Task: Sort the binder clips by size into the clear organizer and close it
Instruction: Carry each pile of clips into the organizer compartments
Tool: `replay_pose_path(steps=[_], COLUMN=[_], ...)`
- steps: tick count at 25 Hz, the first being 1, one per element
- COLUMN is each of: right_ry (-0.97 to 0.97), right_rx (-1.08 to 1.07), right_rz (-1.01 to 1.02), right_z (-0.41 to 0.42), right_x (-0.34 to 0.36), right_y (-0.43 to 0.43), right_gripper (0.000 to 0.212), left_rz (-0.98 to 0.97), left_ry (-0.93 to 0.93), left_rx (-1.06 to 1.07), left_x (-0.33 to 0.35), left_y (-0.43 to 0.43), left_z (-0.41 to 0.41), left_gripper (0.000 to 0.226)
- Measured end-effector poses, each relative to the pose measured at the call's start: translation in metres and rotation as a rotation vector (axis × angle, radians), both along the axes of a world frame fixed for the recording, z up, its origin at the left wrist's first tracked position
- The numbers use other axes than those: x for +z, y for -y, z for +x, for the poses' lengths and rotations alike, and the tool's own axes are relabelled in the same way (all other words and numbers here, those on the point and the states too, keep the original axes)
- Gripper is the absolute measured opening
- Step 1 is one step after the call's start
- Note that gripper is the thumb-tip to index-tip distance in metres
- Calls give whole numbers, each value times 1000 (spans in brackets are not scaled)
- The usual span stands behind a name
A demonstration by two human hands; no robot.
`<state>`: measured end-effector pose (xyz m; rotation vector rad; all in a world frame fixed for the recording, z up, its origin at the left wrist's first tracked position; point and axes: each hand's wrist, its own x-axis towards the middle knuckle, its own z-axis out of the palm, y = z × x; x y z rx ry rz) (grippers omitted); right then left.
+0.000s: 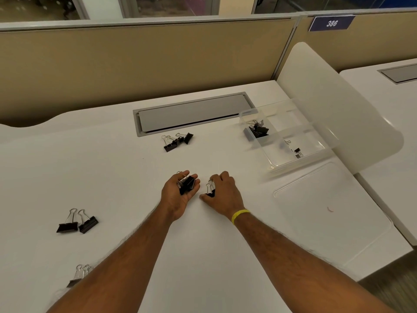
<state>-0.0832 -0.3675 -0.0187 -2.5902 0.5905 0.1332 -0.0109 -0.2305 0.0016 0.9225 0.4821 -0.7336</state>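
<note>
My left hand (178, 195) lies palm up at the desk's middle, cupping a few medium black binder clips (186, 182). Just to its right, my right hand (223, 192) pinches one black clip (211, 189) against the desk. The clear organizer (291, 164) stands open at the right, with a bunch of clips (258, 129) in its far compartment and tiny clips (297, 151) in a nearer one. Its clear lid (316, 199) lies flat in front of it. Loose clips remain: a group (177, 141) behind my hands, two large ones (76, 223) at the left, and one (77, 276) beside my left forearm.
A grey cable hatch (191, 114) is set into the white desk (112, 177) behind the clips. A tan partition wall runs along the back. A white curved divider (338, 109) rises just behind the organizer on the right, with another desk beyond it.
</note>
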Motion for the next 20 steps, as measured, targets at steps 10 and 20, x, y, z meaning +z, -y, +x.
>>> replay_pose_path(steps=[10,20], right_ry=[9,330], right_rx=[-53,-230], right_rz=[86,654], right_z=[-3,-17], right_x=[2,24], right_y=[2,-7], right_gripper=[39,31], left_rz=[3,92], left_ry=[-38,22], left_rx=[11,-200], left_x=[-2,10], left_y=[-9,20], left_z=[-5,-36], left_gripper=[32,44])
